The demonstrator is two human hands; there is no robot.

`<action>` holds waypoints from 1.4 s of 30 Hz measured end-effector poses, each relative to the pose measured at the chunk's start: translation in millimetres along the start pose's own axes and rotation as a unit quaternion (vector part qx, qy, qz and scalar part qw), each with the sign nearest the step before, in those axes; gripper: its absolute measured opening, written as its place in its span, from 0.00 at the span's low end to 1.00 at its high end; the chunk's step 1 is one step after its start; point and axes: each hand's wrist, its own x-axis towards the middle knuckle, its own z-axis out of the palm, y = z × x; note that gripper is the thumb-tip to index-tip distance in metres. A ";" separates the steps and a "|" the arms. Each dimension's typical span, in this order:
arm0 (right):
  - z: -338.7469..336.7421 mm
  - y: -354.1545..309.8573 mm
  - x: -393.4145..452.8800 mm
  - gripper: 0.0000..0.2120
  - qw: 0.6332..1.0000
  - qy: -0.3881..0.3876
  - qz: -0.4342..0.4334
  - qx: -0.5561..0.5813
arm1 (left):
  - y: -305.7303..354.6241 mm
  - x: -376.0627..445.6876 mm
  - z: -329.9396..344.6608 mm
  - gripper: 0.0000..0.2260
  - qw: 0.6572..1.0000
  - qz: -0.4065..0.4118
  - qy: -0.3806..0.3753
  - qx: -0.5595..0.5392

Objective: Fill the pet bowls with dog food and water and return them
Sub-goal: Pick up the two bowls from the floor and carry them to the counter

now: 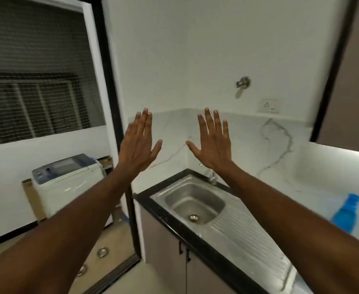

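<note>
Clearly both hands were empty: the left hand and the right hand were raised with fingers spread apart, probably to show them to the camera. Two metal pet bowls lay on the floor, near left, below the sink, still unfilled.

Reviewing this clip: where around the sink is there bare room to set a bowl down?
The ribbed drainboard right of the sink basin lies bare, bordered by the black counter edge. The basin itself is empty. The white counter by the blue bottle is tighter. Both the left hand and right hand are raised, open, holding nothing.
</note>
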 end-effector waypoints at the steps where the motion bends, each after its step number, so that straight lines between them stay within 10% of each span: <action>1: 7.3 -17.4 3.7 0.47 1.000 -0.009 -0.013 0.009 | -13.0 -5.8 -2.4 0.39 1.000 -0.015 0.000 0.021; 21: 76.3 -356.9 36.9 0.46 0.959 -0.040 -0.159 0.231 | -271.2 -157.4 -83.6 0.38 0.961 -0.190 -0.050 0.195; 42: 188.6 -501.8 77.6 0.46 0.946 -0.079 -0.179 0.258 | -450.5 -175.6 -8.9 0.38 0.947 -0.228 -0.072 0.214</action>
